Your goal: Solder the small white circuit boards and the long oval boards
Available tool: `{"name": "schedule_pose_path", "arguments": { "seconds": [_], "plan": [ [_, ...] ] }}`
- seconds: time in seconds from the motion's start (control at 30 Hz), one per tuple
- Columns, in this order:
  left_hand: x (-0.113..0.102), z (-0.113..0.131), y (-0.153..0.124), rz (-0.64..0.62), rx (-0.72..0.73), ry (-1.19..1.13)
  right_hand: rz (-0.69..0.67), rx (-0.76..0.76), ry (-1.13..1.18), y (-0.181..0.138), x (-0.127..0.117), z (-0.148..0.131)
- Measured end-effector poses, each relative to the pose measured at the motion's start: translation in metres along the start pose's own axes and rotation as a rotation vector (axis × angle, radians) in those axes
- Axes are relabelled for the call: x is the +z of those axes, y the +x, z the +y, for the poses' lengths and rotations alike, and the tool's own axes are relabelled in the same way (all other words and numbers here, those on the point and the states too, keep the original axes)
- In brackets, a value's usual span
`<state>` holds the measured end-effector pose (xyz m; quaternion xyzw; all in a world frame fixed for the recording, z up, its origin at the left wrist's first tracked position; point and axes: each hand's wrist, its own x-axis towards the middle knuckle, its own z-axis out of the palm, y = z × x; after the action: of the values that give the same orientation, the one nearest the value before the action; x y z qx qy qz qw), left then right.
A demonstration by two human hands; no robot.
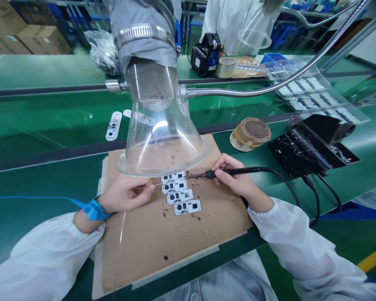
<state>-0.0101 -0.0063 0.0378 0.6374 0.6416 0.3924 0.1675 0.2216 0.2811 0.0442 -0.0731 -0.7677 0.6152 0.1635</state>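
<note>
Several white circuit boards (179, 196) lie in a slanted row on a brown cardboard sheet (175, 246) flecked with dark spots. My right hand (235, 175) grips a black soldering iron (225, 171), and its metal tip reaches the top board. My left hand (125, 193) pinches a thin solder wire (153, 185), which points toward the same board. A blue wrist strap (94, 210) circles my left wrist, and its blue cord runs off to the left.
A clear plastic fume hood (163, 142) on a metal duct hangs just above the boards. To the right are a round tip cleaner (250, 133) and a black tray (310, 146). A clear tray of boards (313, 94) stands beyond. A co-worker's white sleeve (225, 21) shows at the far bench.
</note>
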Motion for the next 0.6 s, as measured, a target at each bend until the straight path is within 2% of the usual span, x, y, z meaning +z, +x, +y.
{"name": "schedule_pose_path", "arguments": {
  "seconds": [0.27, 0.43, 0.6],
  "plan": [
    [0.0, 0.0002, 0.0002, -0.021, -0.016, 0.006, 0.037, 0.025, 0.016, 0.0007, 0.0002, 0.0001],
    [-0.0004, 0.0028, 0.0036, -0.052, -0.022, -0.016, 0.014, 0.02, -0.007, 0.0006, 0.0003, 0.0003],
    [0.0002, 0.003, 0.004, -0.033, -0.007, 0.003, 0.033, 0.03, -0.017, 0.0009, 0.001, -0.0007]
  ]
}}
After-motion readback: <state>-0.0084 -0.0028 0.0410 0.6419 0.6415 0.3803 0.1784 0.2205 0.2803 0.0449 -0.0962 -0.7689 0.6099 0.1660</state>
